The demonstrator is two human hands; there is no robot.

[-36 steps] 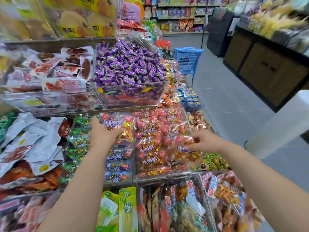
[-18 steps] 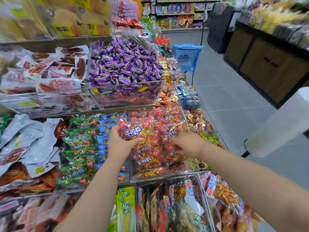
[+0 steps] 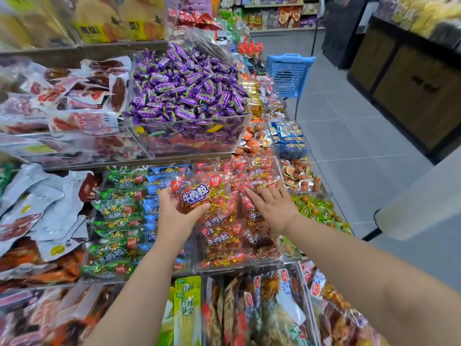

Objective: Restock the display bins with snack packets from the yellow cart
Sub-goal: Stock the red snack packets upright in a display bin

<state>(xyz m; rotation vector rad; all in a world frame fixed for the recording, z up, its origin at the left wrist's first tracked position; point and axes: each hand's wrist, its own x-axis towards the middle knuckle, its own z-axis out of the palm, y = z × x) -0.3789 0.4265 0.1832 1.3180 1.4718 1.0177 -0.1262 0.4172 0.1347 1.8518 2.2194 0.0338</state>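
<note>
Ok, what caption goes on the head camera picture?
Restocking: left hand holds a red snack packet; right hand presses the binned packets.

"牛肉粒" and "Beef Cubes" on the red snack packet (image 3: 197, 197)

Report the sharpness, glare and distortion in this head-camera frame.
Head view: sharp at centre, where the label on the red beef packet in the left hand reads clearly; lower-left and upper-right corners smear into blur; wide-angle distortion skews the tile lines of the floor; hazy glare on the clear bin wall under the purple candies; lighting even, no hard shadows.
</note>
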